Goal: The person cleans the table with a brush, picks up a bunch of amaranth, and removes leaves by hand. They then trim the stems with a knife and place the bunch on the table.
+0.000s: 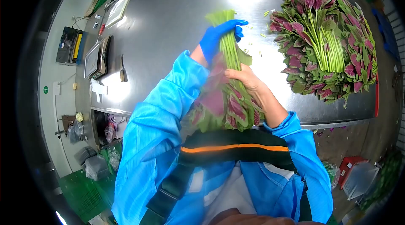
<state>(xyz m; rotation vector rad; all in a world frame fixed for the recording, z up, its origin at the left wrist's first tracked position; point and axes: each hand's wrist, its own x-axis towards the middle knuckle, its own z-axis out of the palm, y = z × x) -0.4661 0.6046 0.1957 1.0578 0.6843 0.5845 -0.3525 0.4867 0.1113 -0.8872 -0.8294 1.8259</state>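
Observation:
A bunch of red amaranth is upright between my hands, its pale green stem ends pointing away from me and its red-green leaves hanging toward my body. My left hand, in a blue glove, wraps around the stems near their cut ends. Lower down, my bare right hand grips the same bunch where the leaves begin, thumb across the front. Some leaves on the left side are smeared by motion. To the right lies a large pile of amaranth, stems inward and leaves outward.
A steel table spreads before me, with small stem scraps near my hands. At its left are a knife, a scale and a white tray. A green crate stands on the floor at lower left.

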